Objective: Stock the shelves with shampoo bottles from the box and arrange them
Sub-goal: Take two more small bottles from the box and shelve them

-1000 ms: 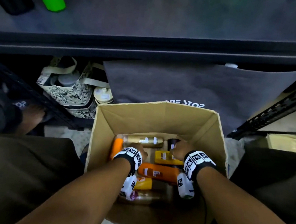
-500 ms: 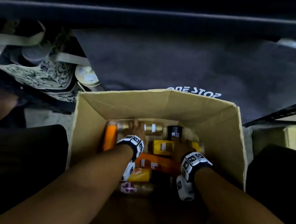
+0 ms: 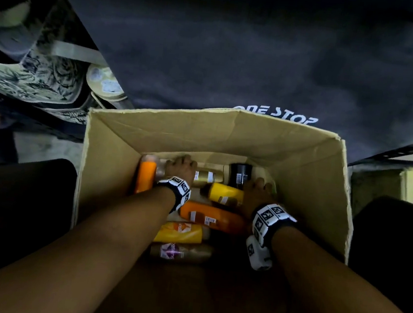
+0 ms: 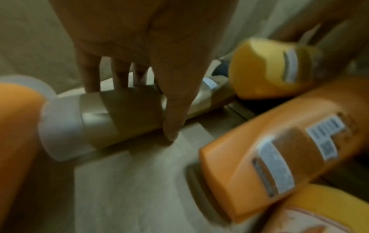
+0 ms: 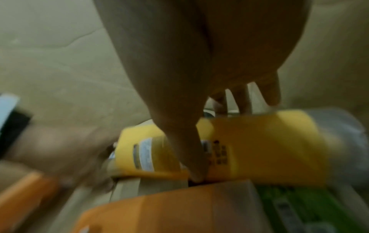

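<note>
An open cardboard box (image 3: 114,151) holds several shampoo bottles lying flat. My left hand (image 3: 181,167) reaches to the far end and curls over a gold bottle (image 3: 208,175). In the left wrist view the thumb (image 4: 173,119) lies on the near side of this gold bottle (image 4: 123,113) and the fingers on the far side. My right hand (image 3: 258,191) grips a yellow bottle (image 3: 225,192). The right wrist view shows the thumb (image 5: 191,154) across that yellow bottle (image 5: 259,141) and the fingers over its far edge.
Also in the box are an orange bottle (image 3: 145,174) at the left wall, a black one (image 3: 239,174) at the back, and an orange (image 3: 213,217), a yellow (image 3: 179,232) and a gold-purple one (image 3: 180,251) nearer me. A dark bag (image 3: 236,57) and a patterned tote (image 3: 43,75) lie beyond the box.
The view has tipped down, so the shelf top is out of sight. Both hands have gone deeper toward the box's far end, the left onto the gold bottle, the right onto the yellow one.
</note>
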